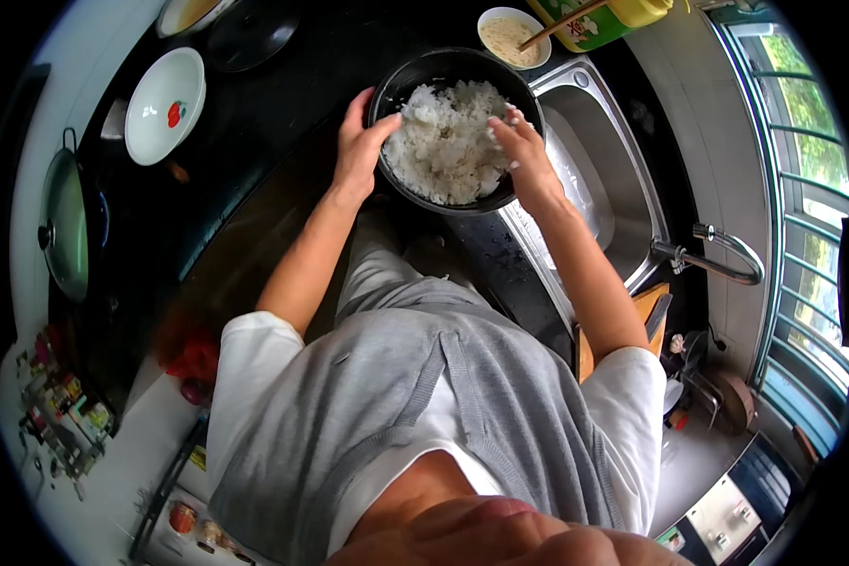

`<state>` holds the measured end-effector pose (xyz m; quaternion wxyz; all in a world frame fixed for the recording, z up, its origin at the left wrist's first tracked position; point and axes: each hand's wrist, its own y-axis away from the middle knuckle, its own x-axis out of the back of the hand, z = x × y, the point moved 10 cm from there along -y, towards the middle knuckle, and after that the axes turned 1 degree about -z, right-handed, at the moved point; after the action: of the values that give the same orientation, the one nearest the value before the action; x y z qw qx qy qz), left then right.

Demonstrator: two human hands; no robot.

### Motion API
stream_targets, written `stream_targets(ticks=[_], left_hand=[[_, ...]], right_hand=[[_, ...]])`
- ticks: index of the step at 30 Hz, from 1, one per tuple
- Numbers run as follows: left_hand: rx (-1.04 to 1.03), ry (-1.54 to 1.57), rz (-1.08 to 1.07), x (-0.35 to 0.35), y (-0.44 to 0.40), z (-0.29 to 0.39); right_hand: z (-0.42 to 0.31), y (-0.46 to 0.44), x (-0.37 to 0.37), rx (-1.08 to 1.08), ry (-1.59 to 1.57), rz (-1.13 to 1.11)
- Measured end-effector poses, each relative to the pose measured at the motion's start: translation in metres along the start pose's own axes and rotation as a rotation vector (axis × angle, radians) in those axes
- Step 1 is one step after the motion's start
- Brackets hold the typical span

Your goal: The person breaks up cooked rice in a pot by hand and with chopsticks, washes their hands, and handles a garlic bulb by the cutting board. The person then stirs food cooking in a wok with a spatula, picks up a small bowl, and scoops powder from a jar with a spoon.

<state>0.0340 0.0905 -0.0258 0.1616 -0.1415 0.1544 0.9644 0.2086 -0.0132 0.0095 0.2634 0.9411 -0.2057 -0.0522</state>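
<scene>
A black bowl (407, 187) filled with clumped white rice (443, 141) is in front of me, near the counter's front edge. My left hand (357, 146) grips its left side, with the thumb over the rim against the rice and the fingers around the outside. On the opposite side, my right hand (526, 160) is closed at the rim, its thumb reaching in over the rice. Rice grains stick to the right thumb and fingertips. Part of the right fingers' contact with the bowl is hidden.
Right of the bowl lies a steel sink (623, 179) with a faucet (717, 255). Behind stand a small bowl of pale, grainy contents (507, 45) with chopsticks (561, 24) and a yellow-green jug (604, 24). A white bowl (151, 118) and a glass lid (66, 231) are at left.
</scene>
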Motion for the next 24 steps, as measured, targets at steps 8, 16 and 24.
stream_targets(ticks=[8, 16, 24], left_hand=[[0.037, -0.073, -0.113, -0.006, -0.017, -0.02], [-0.007, -0.169, -0.129, -0.008, -0.012, -0.012], [0.02, 0.096, -0.029, -0.003, -0.012, -0.018]], right_hand=[[0.091, -0.078, 0.033, -0.308, -0.171, 0.189], [0.057, -0.089, -0.008, -0.294, 0.351, 0.106], [-0.009, -0.048, -0.093, 0.418, 1.21, 0.041]])
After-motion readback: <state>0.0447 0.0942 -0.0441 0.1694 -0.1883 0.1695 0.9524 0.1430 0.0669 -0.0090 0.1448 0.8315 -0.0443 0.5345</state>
